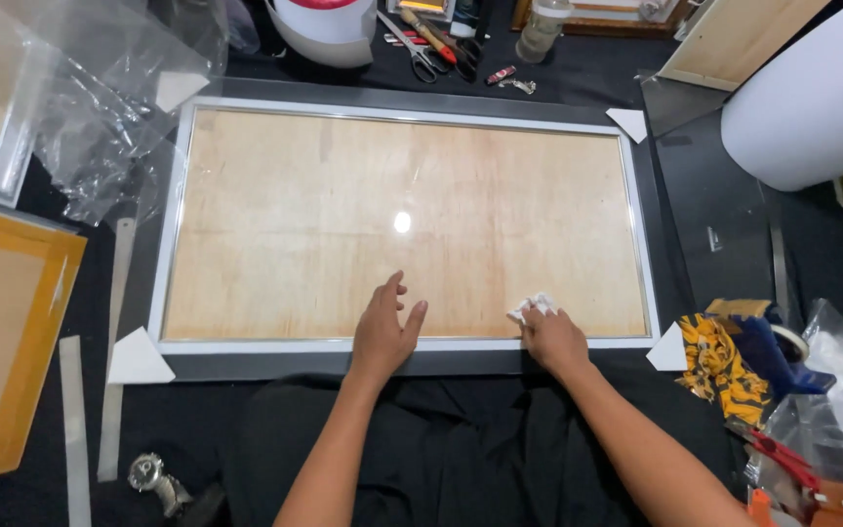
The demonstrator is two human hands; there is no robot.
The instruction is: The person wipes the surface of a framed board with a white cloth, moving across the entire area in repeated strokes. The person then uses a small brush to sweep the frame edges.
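We're pressing the left hand flat, fingers spread loose, on the glossy glass of the grey rectangular frame lying on the black worktop. Right hand is clenching a crumpled white cloth at the frame's near edge, by its white triangular corner guard.

Grey frame, white cloth, tan wood-grain panel.

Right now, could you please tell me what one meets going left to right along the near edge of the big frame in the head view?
White triangular corner protector → left hand → crumpled white cloth under right hand → second white corner protector → yellow-and-black patterned fabric.
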